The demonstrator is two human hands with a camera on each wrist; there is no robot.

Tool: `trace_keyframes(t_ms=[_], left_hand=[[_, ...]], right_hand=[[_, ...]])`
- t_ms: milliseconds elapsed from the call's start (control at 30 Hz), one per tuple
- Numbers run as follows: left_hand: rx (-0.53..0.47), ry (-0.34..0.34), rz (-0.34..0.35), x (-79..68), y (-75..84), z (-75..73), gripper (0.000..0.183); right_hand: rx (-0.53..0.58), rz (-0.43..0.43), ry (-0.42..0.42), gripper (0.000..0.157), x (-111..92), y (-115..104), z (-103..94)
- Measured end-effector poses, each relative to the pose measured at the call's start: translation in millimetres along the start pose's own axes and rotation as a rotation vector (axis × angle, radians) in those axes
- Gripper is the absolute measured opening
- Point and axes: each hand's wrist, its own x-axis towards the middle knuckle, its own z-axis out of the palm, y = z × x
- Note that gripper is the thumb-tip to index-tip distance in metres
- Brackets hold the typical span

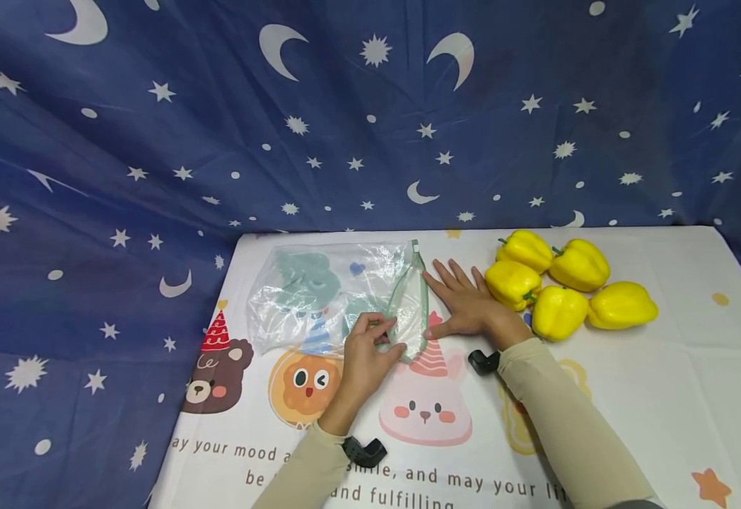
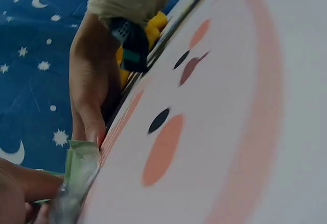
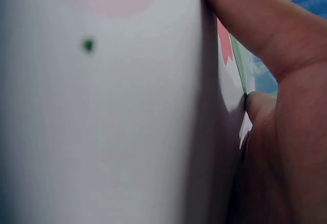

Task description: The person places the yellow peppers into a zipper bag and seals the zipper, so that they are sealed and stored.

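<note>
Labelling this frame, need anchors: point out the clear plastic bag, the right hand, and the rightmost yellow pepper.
Clear plastic bag (image 1: 329, 300): head view, middle of its upper side.
Right hand (image 1: 470, 309): head view, back of the hand.
Rightmost yellow pepper (image 1: 623, 306): head view, middle of its body.

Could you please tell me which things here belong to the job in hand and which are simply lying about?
Apparently in the job:
clear bag
left hand, at its opening
right hand, beside it
perhaps the yellow peppers

Just surroundings:
printed tablecloth
starry curtain

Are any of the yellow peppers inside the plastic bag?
No, all five yellow peppers lie on the white tablecloth, outside the plastic bag.
</note>
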Motion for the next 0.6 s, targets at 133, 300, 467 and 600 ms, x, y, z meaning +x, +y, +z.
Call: trace_keyframes(t_ms=[133, 300, 467, 600], left_hand=[[-0.209, -0.072, -0.136, 10.0, -8.6, -3.1, 0.036], [-0.283, -0.143, -0.189, 20.7, -15.2, -9.3, 0.033], [-0.304, -0.183, -0.134, 24.3, -18.3, -13.2, 0.036], [-0.222, -0.181, -0.065, 24.2, -22.2, -15.6, 0.035]], right_hand=[[0.001, 0.005, -0.007, 0.126, 0, 0, 1.2], [-0.006, 0.013, -0.008, 0.127, -1, 0, 0.7], [-0.011, 0.019, 0.0, 0.126, -1, -1, -1.6], [0.004, 0.028, -0.004, 0.125, 0, -2, -1.4]])
